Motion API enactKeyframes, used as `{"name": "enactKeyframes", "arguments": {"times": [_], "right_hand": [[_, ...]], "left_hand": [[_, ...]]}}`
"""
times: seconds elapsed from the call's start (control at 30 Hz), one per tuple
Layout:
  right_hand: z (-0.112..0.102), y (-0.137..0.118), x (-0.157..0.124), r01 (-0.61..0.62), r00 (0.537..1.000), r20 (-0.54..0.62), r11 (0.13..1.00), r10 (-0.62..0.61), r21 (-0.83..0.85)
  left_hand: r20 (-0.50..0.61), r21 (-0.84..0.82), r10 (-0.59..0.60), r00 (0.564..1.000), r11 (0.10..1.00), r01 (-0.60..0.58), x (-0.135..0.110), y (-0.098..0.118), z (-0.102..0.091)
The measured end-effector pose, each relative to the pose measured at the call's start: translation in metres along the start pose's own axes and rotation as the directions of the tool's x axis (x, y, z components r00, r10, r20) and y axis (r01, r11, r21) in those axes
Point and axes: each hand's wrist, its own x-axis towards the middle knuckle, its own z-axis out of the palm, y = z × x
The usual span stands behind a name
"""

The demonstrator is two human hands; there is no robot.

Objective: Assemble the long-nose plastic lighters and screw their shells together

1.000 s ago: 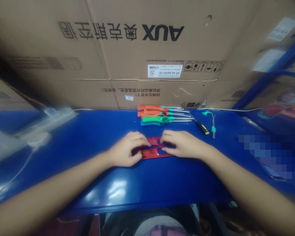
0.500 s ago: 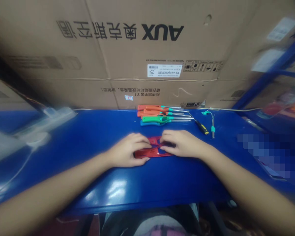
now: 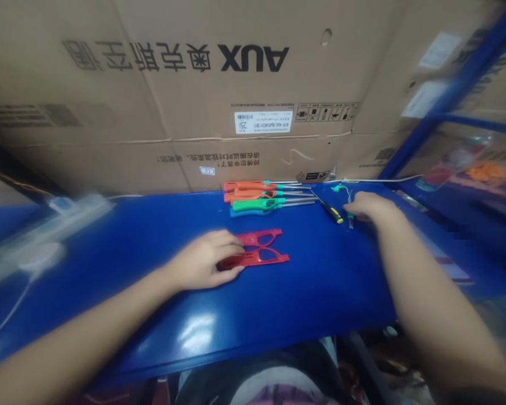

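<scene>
Two flat red plastic shell halves (image 3: 261, 248) with cut-outs lie side by side on the blue table (image 3: 152, 247). My left hand (image 3: 204, 265) rests on their left ends, fingers curled over them and thumb beneath. My right hand (image 3: 369, 206) is far to the right, knuckles up, fingers bent over a thin metal rod with a teal collar (image 3: 349, 216). A black and yellow screwdriver (image 3: 332, 212) lies just left of that hand.
Several long lighters with orange, green and blue handles (image 3: 257, 199) lie in a row at the back of the table. Large cardboard boxes (image 3: 219, 84) wall off the back. A white power strip (image 3: 63, 216) and cable sit at the left. A blue rack post (image 3: 447, 95) rises at the right.
My right hand left the red pieces and moved right and back to the thin rod. The red pieces now lie uncovered on their right side. The view shifted slightly.
</scene>
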Motion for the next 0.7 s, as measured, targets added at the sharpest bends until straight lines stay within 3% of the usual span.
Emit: {"name": "enactKeyframes", "arguments": {"times": [0.17, 0.3, 0.47, 0.7], "right_hand": [[-0.005, 0.001, -0.002, -0.006, 0.986, -0.169, 1.000, 0.011, 0.029], [-0.010, 0.004, -0.005, 0.023, 0.946, -0.321, 0.978, 0.046, 0.208], [-0.014, -0.006, -0.020, 0.198, 0.902, -0.433, 0.895, -0.006, 0.399], [-0.018, -0.029, -0.047, 0.443, 0.824, -0.548, 0.769, -0.146, 0.461]], "left_hand": [[0.027, 0.040, 0.005, 1.000, 0.999, -0.006, -0.001, -0.001, -0.004], [0.033, 0.045, 0.014, 0.999, 0.999, -0.015, -0.002, -0.003, -0.007], [0.043, 0.069, 0.024, 0.999, 0.997, -0.027, -0.003, -0.007, -0.009], [0.086, 0.103, 0.013, 0.996, 0.994, -0.022, -0.005, -0.010, -0.012]]}}
